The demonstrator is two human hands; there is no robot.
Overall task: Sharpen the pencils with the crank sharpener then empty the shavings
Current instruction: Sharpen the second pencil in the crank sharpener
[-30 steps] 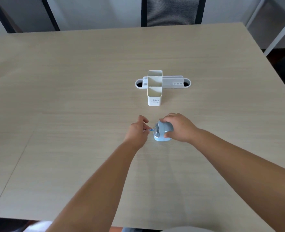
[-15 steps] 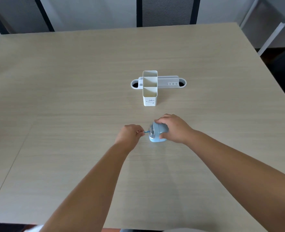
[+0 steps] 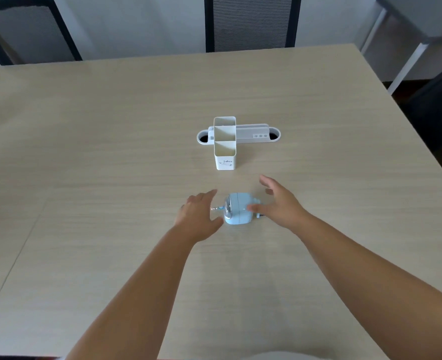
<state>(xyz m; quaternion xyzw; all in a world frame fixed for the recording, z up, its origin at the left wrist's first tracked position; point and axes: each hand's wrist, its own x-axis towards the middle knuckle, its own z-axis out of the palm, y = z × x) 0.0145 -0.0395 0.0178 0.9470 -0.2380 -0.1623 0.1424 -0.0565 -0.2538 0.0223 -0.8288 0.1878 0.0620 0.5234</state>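
Sharpener [image 3: 238, 209], pale blue with a pencil [image 3: 216, 208] stub in its left face, sits on the wood-grain table [image 3: 111, 152] between the spread, empty left hand [image 3: 198, 213] and right hand [image 3: 279, 201], black chairs [image 3: 251, 22] beyond.

- An office meeting room: a wide pale wood-grain table [image 3: 111, 141] fills the view.
- Black mesh-backed chairs stand at 12 o'clock [image 3: 251, 22] and 11 o'clock [image 3: 27, 32], against a plain white wall [image 3: 142, 22].
- A built-in cable port [image 3: 256, 135] with grommet holes sits mid-table, a white desk organizer [image 3: 224, 141] in front of it.
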